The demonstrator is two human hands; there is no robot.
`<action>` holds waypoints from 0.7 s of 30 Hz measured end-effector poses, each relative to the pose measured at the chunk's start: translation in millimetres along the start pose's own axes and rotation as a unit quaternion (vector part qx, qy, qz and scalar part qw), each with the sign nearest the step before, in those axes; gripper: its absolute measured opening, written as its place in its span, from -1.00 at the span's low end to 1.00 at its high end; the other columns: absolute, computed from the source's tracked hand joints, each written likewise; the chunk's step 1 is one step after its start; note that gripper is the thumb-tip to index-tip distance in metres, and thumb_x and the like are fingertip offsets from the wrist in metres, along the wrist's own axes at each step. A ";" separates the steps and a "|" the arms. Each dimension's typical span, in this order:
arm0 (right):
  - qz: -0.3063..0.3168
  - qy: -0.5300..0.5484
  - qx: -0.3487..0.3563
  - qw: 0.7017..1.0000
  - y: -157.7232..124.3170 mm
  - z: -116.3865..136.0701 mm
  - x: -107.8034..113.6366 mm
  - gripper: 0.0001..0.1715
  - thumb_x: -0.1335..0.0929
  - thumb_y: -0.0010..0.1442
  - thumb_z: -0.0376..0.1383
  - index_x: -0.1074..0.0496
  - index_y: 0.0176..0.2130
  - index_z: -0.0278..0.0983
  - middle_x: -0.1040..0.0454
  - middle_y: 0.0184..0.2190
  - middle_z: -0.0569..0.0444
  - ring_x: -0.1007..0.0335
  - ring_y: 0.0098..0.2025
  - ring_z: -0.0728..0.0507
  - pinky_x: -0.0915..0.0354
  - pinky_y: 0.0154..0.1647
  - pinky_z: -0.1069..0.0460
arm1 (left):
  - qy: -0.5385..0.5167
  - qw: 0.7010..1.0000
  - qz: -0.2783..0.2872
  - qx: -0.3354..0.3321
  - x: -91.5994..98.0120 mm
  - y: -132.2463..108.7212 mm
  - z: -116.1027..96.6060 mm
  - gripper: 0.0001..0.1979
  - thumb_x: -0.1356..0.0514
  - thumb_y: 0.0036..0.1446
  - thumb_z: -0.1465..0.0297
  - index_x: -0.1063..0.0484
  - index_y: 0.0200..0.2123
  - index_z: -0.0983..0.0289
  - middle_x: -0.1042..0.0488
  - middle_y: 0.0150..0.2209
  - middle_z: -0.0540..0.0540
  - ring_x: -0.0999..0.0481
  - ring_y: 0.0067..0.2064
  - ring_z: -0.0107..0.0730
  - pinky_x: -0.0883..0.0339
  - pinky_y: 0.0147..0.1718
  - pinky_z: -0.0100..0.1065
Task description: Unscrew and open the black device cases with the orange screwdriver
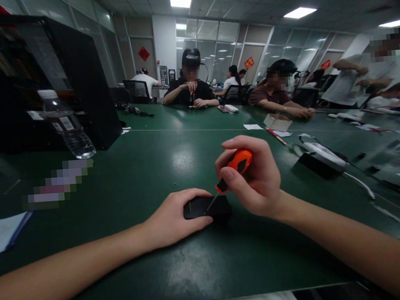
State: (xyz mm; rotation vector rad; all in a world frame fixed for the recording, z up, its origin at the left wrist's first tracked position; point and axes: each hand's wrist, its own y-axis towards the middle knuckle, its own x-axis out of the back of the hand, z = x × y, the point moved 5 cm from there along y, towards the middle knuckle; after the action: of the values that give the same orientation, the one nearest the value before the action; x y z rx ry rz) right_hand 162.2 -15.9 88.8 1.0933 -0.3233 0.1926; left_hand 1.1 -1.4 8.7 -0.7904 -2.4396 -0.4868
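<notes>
A small black box-shaped device (197,207) lies on the green tabletop in front of me. My left hand (177,218) grips it from the left, thumb along the near side and fingers along the far side. In my right hand (257,178) is an orange and black screwdriver (242,160), its handle wrapped by the fingers. The screwdriver slants down to the left, and the tip of its thin shaft meets the device's top face. Whether a screw sits under the tip is too small to make out.
At left, a water bottle (68,127) leans by a black cabinet (82,80). A blue-edged paper (7,232) lies at the left edge. To the right are a white power strip (323,155) with cables and a small carton (277,122). Several people sit across the table.
</notes>
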 end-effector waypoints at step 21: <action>0.197 0.027 0.116 0.973 2.1 30.2 -15.0 -0.49 -0.25 0.37 -0.34 -0.04 0.24 -0.15 -0.47 -0.23 0.05 -0.49 -0.30 -0.07 -0.47 -0.29 0.02 | 0.012 0.999 0.009 -0.037 -1.9 0.7 -2.2 -0.73 -0.28 0.22 0.24 -0.52 -0.07 0.24 -0.61 -0.12 0.09 -0.58 -0.12 -0.18 -0.44 -0.12 -0.25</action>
State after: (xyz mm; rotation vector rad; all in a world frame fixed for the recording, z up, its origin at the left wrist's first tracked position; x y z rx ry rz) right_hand 142.6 -41.8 98.0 1.2450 -0.4759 0.6256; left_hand 3.7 -2.8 9.6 -0.8322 -2.4020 -0.5797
